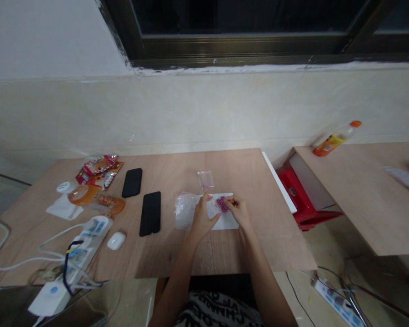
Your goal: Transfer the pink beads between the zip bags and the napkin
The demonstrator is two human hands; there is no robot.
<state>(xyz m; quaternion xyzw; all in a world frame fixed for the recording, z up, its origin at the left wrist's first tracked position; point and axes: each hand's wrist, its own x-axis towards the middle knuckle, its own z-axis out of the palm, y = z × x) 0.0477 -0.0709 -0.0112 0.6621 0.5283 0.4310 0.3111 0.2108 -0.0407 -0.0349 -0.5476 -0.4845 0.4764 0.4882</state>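
Note:
A cluster of small dark-pink beads (221, 204) lies on a white sheet of paper (229, 222) on the wooden desk. My right hand (240, 211) is at the right side of the beads, thumb and fingertips pinched together; what they hold is too small to make out. To the left of the beads, my left hand (202, 218) rests over the paper's left part with its thumb spread away from the fingers. Just beyond it is a small clear zip bag (205, 180) with a few pink beads at its near end. A crinkled clear plastic bag (184, 212) lies left of my left hand.
Two black phones (150, 213) lie to the left. Farther left are a white earbud case (116, 240), a power strip (90, 243) with cables, an orange drink bottle (97, 200) on its side and snack packets (102, 170). A red stool (298, 197) stands between the desks.

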